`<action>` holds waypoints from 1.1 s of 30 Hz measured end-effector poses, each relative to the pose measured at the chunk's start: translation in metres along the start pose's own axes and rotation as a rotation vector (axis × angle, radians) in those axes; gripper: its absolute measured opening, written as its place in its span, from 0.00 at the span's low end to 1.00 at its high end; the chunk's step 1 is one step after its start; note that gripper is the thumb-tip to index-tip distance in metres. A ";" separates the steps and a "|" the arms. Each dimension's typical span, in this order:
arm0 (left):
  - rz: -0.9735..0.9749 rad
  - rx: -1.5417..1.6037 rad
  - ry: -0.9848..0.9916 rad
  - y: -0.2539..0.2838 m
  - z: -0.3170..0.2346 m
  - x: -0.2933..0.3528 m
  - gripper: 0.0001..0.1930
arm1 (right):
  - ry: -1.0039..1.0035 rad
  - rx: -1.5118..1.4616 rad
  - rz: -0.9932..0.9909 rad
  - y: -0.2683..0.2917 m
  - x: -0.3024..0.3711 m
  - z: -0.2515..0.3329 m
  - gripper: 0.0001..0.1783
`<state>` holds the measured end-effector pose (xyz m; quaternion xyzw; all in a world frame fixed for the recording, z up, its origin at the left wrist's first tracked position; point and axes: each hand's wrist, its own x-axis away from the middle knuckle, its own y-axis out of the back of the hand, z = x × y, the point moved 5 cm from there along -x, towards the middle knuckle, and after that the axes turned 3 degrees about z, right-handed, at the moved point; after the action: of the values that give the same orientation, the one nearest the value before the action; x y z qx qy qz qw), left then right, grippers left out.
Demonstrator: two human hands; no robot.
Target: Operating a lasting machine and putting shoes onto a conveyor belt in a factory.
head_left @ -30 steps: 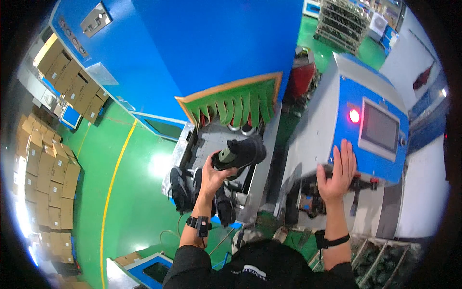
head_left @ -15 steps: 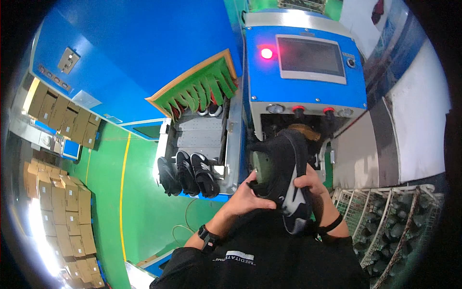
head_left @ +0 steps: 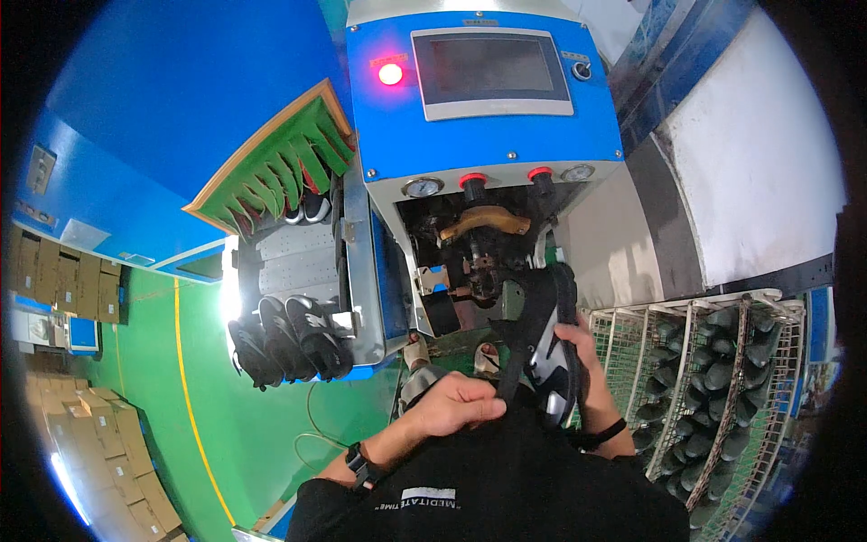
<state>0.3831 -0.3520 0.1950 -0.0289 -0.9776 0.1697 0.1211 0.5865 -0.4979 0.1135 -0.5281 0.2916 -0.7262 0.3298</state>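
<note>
So half a second earlier both my hands were on the body of the black shoe (head_left: 549,341), and then things shifted: my left hand (head_left: 462,405) had gone to pinching a dark strap (head_left: 511,375) off its left side, while the grip of my right hand (head_left: 584,350) stayed wrapped around its right side. I'd also turned to square up with the blue machine (head_left: 488,140), so the shoe was on the near side of it, just right of centre. To me that meant I'd gone from carrying to fiddling with the upper.

A green insert (head_left: 513,300) showed at the shoe's far end, and the tan curved pad (head_left: 488,222) sat beyond that. Three more shoes (head_left: 316,341) were lined up on the table (head_left: 282,262) to the left. Main nuisance: the wire rack (head_left: 686,348) near my right arm, probably not leaving much elbow room there.
</note>
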 end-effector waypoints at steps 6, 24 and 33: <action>-0.384 0.111 0.173 0.074 0.036 -0.007 0.13 | 0.585 1.113 -0.188 -0.070 -0.027 0.045 0.53; -0.540 0.595 0.242 0.157 0.107 -0.037 0.12 | 0.346 2.233 -0.825 -0.134 -0.145 0.012 0.55; -0.521 0.606 0.383 0.165 0.130 -0.036 0.13 | 0.583 2.093 -0.835 -0.134 -0.119 -0.003 0.57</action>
<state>0.3881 -0.2427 0.0126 0.2245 -0.8182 0.4042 0.3416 0.5878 -0.3223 0.1481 0.1342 -0.5825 -0.7582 0.2603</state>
